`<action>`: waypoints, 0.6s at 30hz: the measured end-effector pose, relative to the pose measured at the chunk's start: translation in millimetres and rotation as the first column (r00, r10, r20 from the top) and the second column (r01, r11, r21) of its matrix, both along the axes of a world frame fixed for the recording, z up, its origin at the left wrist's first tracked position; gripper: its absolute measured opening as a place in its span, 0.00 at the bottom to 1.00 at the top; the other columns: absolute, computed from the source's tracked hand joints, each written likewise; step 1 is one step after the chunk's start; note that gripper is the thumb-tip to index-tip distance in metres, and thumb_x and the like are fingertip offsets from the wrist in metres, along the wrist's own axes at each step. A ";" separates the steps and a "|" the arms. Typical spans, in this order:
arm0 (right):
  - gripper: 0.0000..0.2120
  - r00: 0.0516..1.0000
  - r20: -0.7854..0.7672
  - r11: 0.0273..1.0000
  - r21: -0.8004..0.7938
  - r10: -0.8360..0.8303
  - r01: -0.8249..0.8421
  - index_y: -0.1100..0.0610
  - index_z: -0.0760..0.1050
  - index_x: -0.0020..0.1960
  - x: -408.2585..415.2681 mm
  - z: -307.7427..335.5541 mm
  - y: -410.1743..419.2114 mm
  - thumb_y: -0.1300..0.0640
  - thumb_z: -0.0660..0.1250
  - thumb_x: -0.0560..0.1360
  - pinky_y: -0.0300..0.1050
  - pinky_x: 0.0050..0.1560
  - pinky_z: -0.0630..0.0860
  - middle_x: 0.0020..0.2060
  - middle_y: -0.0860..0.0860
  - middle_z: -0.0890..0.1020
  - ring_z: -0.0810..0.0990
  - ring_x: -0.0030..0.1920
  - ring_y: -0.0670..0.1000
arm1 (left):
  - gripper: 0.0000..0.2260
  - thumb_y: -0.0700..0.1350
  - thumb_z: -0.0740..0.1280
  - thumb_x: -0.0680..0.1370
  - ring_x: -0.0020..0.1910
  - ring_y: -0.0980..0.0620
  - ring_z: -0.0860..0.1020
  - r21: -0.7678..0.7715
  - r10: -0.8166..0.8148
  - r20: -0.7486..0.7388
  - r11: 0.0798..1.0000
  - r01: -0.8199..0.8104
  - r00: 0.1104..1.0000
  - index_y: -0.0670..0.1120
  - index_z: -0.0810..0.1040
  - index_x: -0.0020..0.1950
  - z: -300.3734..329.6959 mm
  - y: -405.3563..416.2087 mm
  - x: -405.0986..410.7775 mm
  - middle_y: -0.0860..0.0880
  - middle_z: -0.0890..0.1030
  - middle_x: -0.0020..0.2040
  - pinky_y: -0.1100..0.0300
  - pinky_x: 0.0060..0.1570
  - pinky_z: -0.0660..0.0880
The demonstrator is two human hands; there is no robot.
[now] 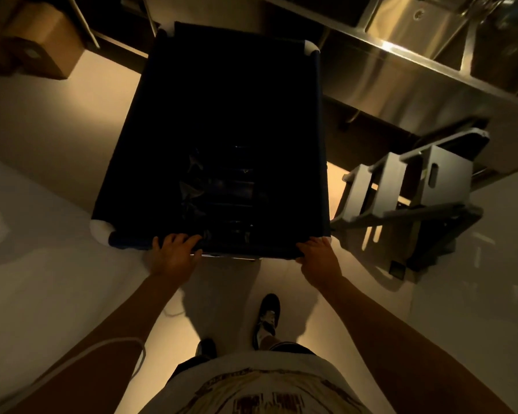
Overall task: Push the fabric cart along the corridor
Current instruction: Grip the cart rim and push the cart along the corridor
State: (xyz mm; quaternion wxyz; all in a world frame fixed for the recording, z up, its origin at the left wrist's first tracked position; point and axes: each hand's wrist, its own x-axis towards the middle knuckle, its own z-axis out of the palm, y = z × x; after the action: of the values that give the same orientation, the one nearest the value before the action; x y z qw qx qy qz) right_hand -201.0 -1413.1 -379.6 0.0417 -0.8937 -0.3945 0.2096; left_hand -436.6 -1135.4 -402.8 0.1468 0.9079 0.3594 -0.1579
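A dark fabric cart (138, 138) with white corner fittings fills the middle of the head view, seen from above. Its inside is very dark, with faint dark bundles low in it. My left hand (174, 255) grips the near rim towards its left corner. My right hand (319, 258) grips the same rim close to the right corner. Both arms are stretched forward, and my feet show on the pale floor behind the cart.
A steel counter with sinks (401, 64) runs along the right. A grey step stool (407, 198) stands just right of the cart's near corner. Cardboard boxes (42, 46) sit at the far left beside metal legs. Pale floor lies open to the left.
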 end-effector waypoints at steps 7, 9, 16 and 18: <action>0.14 0.995 0.003 0.995 0.026 0.100 -0.100 0.54 0.77 0.66 61.5 -0.3 30.9 0.54 0.63 0.81 0.53 0.77 0.62 0.63 0.53 0.80 0.74 0.69 0.55 | 0.20 0.58 0.60 0.81 0.73 0.43 0.68 0.035 0.110 0.036 0.993 -0.111 0.993 0.57 0.71 0.73 0.8 -2.3 38.0 0.48 0.75 0.71 0.37 0.76 0.55; 0.15 0.994 -0.007 0.992 0.065 0.113 -0.112 0.54 0.76 0.66 73.7 -2.2 39.7 0.53 0.62 0.82 0.52 0.72 0.70 0.61 0.53 0.81 0.77 0.65 0.55 | 0.21 0.58 0.60 0.81 0.73 0.43 0.67 0.028 0.136 0.030 0.990 -0.136 0.990 0.57 0.70 0.74 -0.1 -1.1 49.3 0.48 0.75 0.71 0.37 0.77 0.54; 0.15 0.990 -0.027 0.987 0.084 0.138 -0.135 0.52 0.77 0.66 115.9 -6.7 71.2 0.51 0.63 0.82 0.53 0.70 0.74 0.61 0.52 0.82 0.79 0.62 0.54 | 0.22 0.59 0.56 0.82 0.75 0.43 0.64 -0.006 0.214 -0.048 0.977 -0.215 0.976 0.59 0.65 0.76 2.9 10.9 87.0 0.49 0.71 0.74 0.35 0.77 0.52; 0.15 0.990 -0.026 0.987 0.081 0.139 -0.137 0.53 0.77 0.66 128.6 -7.7 81.0 0.51 0.63 0.81 0.54 0.70 0.73 0.61 0.52 0.82 0.78 0.63 0.55 | 0.22 0.59 0.56 0.82 0.75 0.42 0.65 -0.019 0.230 -0.073 0.973 -0.232 0.971 0.59 0.64 0.76 4.1 15.0 98.9 0.48 0.71 0.74 0.35 0.77 0.53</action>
State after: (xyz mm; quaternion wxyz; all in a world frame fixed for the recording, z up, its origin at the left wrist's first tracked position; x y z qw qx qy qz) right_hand -72.4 -1332.1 -387.3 0.0685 -0.8584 -0.4628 0.2102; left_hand -337.7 -1120.4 -398.6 0.1640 0.8517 0.4652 -0.1768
